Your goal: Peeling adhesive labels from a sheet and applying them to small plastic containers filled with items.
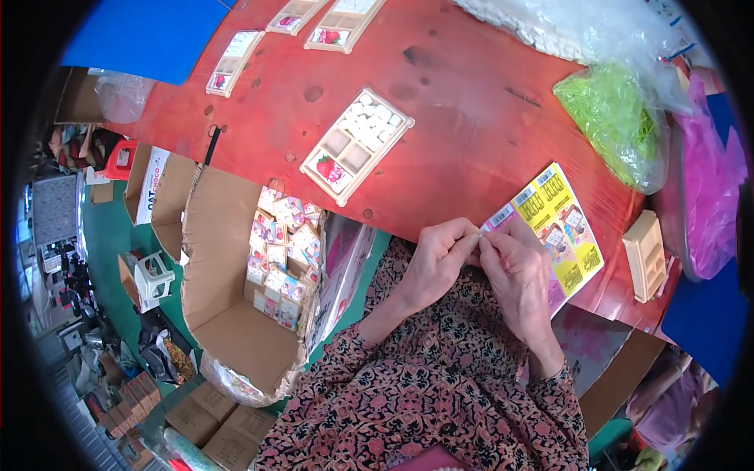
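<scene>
**Red table, both hands pinched on a small white piece**

Cardboard comes first on the left: an open cardboard box (236,314) stands off the table's near edge, partly filled with small colourful packets (283,251). On the red table (471,102) itself, near the far left edge, lie three shallow cream trays (234,63). Closer in, toward the middle, a compartment tray (357,145) holds small white blocks in its far section and a strawberry picture card at its near corner.

At the near edge the left hand (436,263) and the right hand (518,279) meet. The fingertips of both are closed in a pinch on a small white piece (481,233), held just above the table's near edge. Directly beside the right hand, touching the near edge, lies a yellow printed card sheet (561,228).

Further right, an empty cream tray (646,255) sits at the near right edge. Behind it a clear bag of green shredded material (616,118) lies along the right edge, with pink plastic (711,196) beyond.
</scene>
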A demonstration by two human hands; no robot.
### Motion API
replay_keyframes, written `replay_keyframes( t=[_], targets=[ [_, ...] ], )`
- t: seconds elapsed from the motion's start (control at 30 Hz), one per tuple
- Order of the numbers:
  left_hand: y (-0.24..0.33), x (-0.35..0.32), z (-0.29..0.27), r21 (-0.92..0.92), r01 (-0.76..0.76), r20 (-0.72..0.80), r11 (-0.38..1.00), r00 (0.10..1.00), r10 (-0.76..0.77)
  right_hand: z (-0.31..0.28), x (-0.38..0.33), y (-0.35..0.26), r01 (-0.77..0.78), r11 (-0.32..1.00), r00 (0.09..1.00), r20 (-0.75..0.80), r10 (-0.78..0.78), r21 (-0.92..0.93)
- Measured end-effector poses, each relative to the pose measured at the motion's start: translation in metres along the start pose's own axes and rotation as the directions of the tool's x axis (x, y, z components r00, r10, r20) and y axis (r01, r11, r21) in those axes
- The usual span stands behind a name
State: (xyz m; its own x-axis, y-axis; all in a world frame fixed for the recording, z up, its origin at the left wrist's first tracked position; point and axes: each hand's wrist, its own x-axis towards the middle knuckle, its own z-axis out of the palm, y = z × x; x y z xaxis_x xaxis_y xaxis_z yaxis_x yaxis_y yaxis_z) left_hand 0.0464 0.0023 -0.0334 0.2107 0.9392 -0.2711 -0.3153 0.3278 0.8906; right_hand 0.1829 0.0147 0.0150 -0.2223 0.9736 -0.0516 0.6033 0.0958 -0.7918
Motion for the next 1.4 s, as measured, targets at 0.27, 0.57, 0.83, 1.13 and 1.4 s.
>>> replay_keyframes(
  t=[0.27, 0.57, 0.83, 1.13, 1.4],
  targets=[
    [-0.002, 0.003, 0.002, 0.013, -0.007, -0.055, 1.000, 0.998, 0.008, 0.003, 0.002, 0.002, 0.021, 1.000, 0.999, -0.039, -0.021, -0.009],
    [-0.005, 0.002, 0.001, 0.093, -0.153, -0.025, 0.984, 0.987, 0.156, -0.002, 0.005, 0.002, 0.024, 1.000, 0.999, 0.037, -0.024, 0.003],
    [-0.005, 0.002, 0.004, 0.124, -0.175, -0.040, 0.977, 0.983, 0.182, -0.001, 0.009, 0.009, -0.015, 0.997, 1.000, 0.010, 0.014, 0.072],
    [-0.002, 0.003, 0.006, 0.154, -0.202, -0.064, 0.967, 0.975, 0.213, -0.009, 0.012, 0.008, -0.027, 0.982, 0.998, 0.069, 0.014, 0.184],
    [-0.009, 0.004, 0.007, 0.245, -0.233, -0.059, 0.941, 0.965, 0.254, -0.013, 0.014, 0.018, -0.083, 0.953, 0.990, 0.131, 0.046, 0.292]
  ],
)
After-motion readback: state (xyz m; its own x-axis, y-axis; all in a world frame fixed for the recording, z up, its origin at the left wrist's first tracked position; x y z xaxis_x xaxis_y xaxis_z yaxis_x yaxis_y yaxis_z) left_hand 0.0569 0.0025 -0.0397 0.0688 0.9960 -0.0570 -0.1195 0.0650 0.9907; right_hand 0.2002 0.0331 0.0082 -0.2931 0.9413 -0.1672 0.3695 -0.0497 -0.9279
